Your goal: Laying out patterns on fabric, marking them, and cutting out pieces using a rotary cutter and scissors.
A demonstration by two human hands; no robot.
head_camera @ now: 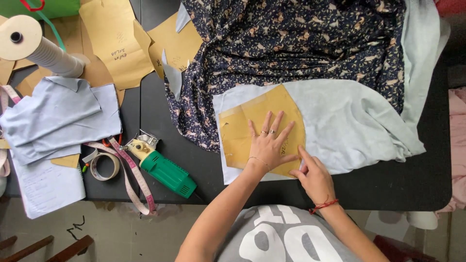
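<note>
A tan paper pattern piece (242, 128) lies flat on a pale blue piece of cloth (354, 121) on the black table (403, 182). My left hand (268, 143) is spread flat on the pattern, fingers apart, pressing it down. My right hand (314, 177) rests at the pattern's lower right edge, its fingers pinched together there; whether it holds a small marker is hidden. Behind the pale cloth a dark navy floral fabric (291, 43) is heaped.
A green electric rotary cutter (162, 170) lies left of the pattern, beside a pink measuring tape (133, 177) and a tape roll (104, 166). Folded pale blue pieces (58, 116), more tan patterns (116, 43), a white cone spool (34, 46) and papers (46, 187) fill the left side.
</note>
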